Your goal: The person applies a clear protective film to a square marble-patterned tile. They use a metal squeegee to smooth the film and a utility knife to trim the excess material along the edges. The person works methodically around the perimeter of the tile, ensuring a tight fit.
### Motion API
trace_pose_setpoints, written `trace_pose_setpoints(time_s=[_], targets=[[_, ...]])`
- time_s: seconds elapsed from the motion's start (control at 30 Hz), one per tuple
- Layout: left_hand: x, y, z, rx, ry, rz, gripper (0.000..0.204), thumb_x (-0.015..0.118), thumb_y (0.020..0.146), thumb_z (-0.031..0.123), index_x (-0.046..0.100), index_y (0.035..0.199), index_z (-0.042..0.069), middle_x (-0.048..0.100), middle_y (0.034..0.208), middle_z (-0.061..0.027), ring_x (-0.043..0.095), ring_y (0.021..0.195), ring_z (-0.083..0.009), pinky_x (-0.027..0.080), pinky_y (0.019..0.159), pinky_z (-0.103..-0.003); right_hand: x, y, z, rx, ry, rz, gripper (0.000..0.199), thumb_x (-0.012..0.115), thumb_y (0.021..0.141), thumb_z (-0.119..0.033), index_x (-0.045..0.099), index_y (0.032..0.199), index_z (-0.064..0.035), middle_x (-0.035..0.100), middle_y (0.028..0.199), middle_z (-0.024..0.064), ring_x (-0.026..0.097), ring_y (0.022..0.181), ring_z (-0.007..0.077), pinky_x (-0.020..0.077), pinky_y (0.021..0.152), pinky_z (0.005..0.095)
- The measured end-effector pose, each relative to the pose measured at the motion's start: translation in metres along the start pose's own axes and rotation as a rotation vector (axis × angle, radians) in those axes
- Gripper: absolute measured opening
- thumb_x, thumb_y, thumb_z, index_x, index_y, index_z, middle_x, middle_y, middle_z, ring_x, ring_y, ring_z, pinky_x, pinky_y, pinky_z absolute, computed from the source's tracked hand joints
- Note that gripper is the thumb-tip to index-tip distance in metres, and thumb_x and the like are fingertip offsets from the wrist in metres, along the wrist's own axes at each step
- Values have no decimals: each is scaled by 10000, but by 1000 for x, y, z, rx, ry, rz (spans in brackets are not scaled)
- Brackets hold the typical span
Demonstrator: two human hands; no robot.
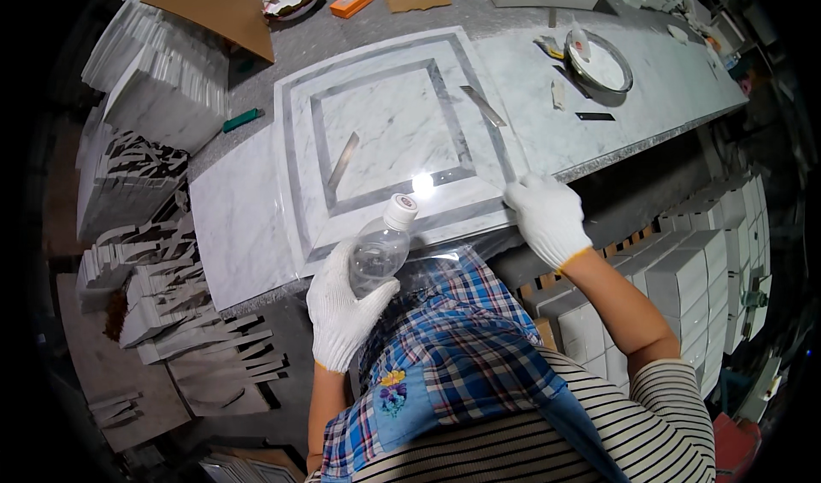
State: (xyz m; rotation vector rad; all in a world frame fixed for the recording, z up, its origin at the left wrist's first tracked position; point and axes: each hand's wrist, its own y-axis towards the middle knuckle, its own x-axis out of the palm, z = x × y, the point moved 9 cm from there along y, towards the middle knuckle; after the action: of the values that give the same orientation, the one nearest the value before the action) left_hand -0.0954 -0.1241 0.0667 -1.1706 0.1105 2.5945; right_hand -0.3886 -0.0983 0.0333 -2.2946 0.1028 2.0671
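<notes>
My left hand [342,308], in a white knit glove, is wrapped round a clear plastic bottle [376,252] with a white cap. The bottle tilts up over the front edge of a square marble panel [393,115], which has grey bands framing a white centre. At the panel's right front corner is my gloved right hand [547,218], its fingers curled in against the edge. Whatever they may pinch is hidden. Two thin metal strips lie on the panel: one metal strip [344,160] left of centre, another metal strip [483,105] toward the right.
A metal bowl [623,66] of white material stands on the right slab, near a dark blade [595,116]. A green-handled cutter [243,120] and an orange box [351,2] lie farther off. Stacked marble tiles [158,73] rise at left; white blocks [684,269] stand below right.
</notes>
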Motion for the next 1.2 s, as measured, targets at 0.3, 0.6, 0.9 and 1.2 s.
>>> trace_pose_setpoints(time_s=[0.3, 0.6, 0.9, 1.2], targets=[[5, -5, 9, 5, -53, -19, 762, 916, 691, 247, 614, 1348, 4, 709, 1200, -198, 703, 1095, -330, 546, 954, -408, 25, 31, -17, 0, 31, 14, 75, 620, 881, -151, 677, 913, -113, 675, 938, 119, 690, 872, 333, 570, 693, 447], [-13, 4, -41, -153, -548, 128, 703, 861, 728, 101, 572, 1359, -8, 677, 1204, -117, 670, 1074, -209, 536, 954, -356, 3, 21, -21, 13, 2, 100, 120, 619, 882, -134, 694, 976, -138, 662, 916, 112, 687, 820, 338, 565, 669, 451], [-48, 49, -94, -156, -788, 611, 710, 824, 834, -11, 486, 1458, 12, 575, 1398, -120, 581, 1279, -261, 486, 1098, -422, 9, -3, 1, -9, 1, 108, 90, 648, 862, -142, 680, 944, -162, 689, 928, 70, 676, 858, 305, 559, 684, 435], [-44, 56, -118, -162, -699, 697, 849, 869, 809, 27, 405, 1520, 25, 515, 1454, -152, 575, 1282, -298, 538, 1069, -441, 7, 8, -9, 41, -15, 189, 74, 619, 868, -120, 664, 926, -126, 661, 909, 93, 683, 830, 327, 563, 687, 452]])
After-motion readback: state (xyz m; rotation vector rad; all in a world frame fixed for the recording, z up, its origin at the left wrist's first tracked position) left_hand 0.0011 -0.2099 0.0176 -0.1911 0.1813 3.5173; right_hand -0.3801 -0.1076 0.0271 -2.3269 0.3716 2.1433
